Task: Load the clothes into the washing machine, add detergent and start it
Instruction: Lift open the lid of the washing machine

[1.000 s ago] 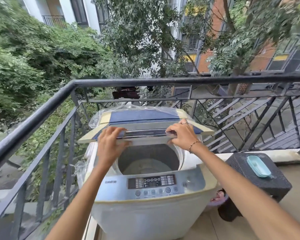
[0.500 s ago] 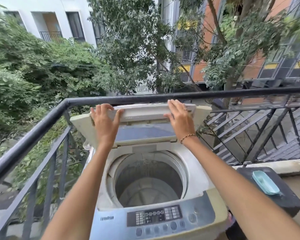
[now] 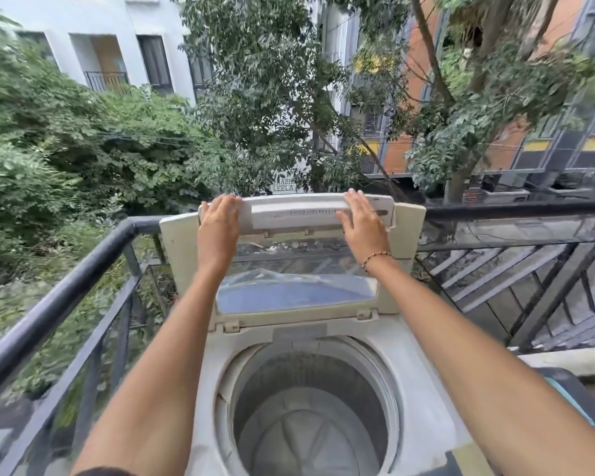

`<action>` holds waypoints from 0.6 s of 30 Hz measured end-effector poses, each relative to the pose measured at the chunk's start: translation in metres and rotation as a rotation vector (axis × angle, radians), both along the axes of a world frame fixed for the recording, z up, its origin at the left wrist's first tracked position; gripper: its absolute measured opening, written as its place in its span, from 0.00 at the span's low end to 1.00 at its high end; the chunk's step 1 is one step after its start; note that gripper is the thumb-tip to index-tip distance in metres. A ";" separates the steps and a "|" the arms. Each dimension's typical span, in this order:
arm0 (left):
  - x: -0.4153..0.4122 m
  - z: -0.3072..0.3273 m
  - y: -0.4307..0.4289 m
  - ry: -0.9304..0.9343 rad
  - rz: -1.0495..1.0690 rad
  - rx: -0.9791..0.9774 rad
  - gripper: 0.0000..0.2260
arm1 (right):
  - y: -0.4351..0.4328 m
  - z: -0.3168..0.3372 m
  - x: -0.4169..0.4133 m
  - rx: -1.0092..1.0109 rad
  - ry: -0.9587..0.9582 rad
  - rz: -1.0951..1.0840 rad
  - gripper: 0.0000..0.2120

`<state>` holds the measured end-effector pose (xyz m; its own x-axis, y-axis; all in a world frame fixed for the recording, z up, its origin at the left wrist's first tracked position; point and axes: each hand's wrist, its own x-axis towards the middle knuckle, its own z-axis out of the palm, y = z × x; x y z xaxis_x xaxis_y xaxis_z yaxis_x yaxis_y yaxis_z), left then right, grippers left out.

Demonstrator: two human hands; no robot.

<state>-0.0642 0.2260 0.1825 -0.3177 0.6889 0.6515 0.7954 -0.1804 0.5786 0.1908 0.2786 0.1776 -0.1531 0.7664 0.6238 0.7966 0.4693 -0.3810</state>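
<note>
A white top-loading washing machine stands against the balcony railing, its round drum bare with no clothes in it. The folding lid is raised almost upright, leaning toward the rail. My left hand lies with its fingers curled over the lid's upper left edge. My right hand, with a ring and a beaded bracelet, presses flat against the upper right of the lid, fingers together. No clothes or detergent are in view.
A black metal railing runs along the left and behind the machine, with trees and buildings beyond. At the right edge a dark stool holds a teal tray, mostly hidden by my right forearm.
The lid has swung from half-folded over the drum up to nearly vertical, both hands riding its top edge. My view has moved closer, so the control panel has dropped out of frame.
</note>
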 end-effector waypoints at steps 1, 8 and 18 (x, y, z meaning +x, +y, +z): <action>-0.001 -0.001 0.004 0.010 0.004 0.006 0.10 | 0.004 0.000 0.000 0.001 0.006 0.008 0.21; -0.008 -0.012 0.027 0.030 0.006 0.060 0.10 | 0.019 -0.001 -0.001 -0.013 0.019 0.046 0.21; -0.018 -0.018 0.039 0.052 -0.043 0.038 0.14 | 0.029 -0.001 -0.003 -0.092 -0.016 0.051 0.23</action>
